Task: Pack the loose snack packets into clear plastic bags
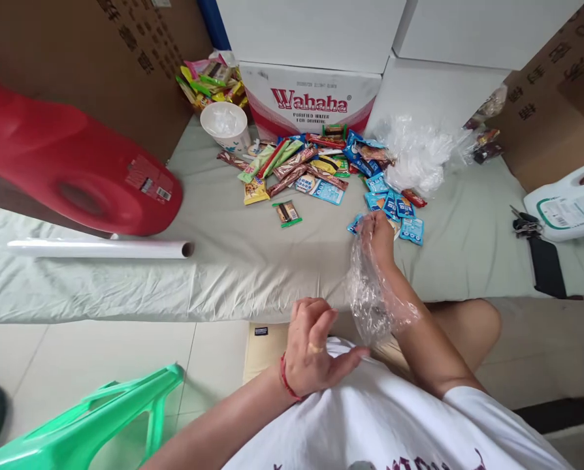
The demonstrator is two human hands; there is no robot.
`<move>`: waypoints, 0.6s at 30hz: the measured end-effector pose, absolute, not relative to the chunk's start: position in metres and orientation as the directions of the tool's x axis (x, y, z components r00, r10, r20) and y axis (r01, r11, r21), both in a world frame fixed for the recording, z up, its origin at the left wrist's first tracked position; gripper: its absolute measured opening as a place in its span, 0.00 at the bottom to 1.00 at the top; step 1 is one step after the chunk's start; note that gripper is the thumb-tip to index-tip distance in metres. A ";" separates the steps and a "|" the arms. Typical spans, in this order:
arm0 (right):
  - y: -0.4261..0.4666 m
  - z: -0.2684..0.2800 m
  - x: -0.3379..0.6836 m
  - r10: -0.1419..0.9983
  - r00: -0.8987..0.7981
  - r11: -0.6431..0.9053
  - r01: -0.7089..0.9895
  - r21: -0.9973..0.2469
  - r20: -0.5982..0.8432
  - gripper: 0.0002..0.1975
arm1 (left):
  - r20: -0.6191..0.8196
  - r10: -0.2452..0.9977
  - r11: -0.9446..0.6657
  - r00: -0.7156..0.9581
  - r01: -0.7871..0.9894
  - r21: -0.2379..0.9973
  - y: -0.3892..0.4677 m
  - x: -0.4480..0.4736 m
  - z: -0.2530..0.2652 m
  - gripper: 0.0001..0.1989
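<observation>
- The left hand (311, 359) is just above the lap, empty, with fingers loosely spread and its thumb near the bag's lower end.
- The clear bag (365, 287) hangs crumpled at the table's near edge, against the right forearm. Film this thin probably clings, so the free hand would do well to part its layers gently rather than tug.
- The right hand (383, 238) is curled closed on the bag's upper end; a light pinch there should avoid tearing it. Its knuckles hide the exact hold.
- Blue packets (412, 230) lie just beyond that hand; lifting the bag clear of them should avoid snagging.
- Farther back are the snack pile (292, 171) and, to its right, a heap of clear plastic (417, 156).
</observation>
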State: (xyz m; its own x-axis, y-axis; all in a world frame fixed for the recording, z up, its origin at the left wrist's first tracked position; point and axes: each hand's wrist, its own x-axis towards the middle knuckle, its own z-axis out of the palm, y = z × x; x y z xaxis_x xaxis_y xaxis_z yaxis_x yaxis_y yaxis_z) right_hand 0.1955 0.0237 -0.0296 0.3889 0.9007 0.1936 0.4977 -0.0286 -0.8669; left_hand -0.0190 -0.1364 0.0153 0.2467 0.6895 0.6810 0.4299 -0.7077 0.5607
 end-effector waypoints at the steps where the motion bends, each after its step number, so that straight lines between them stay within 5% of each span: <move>1: 0.031 -0.029 0.195 0.884 0.421 -0.035 0.491 -0.870 0.202 0.14 | 0.686 0.682 -0.711 0.255 0.452 0.539 -0.137 -0.009 0.015 0.30; 5: 0.052 -0.023 0.196 0.832 0.525 -0.111 0.473 -0.874 0.178 0.13 | 0.706 0.667 -0.693 0.237 0.546 0.471 -0.139 0.028 0.009 0.33; 11: 0.053 -0.017 0.189 0.721 0.632 -0.186 0.572 -0.799 0.284 0.08 | 0.414 0.881 -0.469 0.229 0.538 0.700 -0.127 0.063 -0.006 0.30; 14: 0.050 -0.012 0.186 0.741 0.610 -0.236 0.627 -0.743 0.280 0.05 | 0.240 0.954 -0.291 0.178 0.372 0.881 -0.114 0.060 -0.013 0.17; 18: 0.048 -0.001 0.208 0.847 0.455 -0.098 0.643 -0.760 0.275 0.06 | -0.128 0.992 0.128 0.005 -0.106 0.986 -0.097 0.018 -0.012 0.17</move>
State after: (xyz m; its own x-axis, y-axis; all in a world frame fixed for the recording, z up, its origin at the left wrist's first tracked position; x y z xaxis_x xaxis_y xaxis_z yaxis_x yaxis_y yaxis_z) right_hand 0.2084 0.0478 -0.0013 0.4546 0.8471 0.2751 0.6428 -0.0982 -0.7597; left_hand 0.0185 -0.0972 -0.0118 0.0045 0.9917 -0.1282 -0.1055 0.1280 0.9861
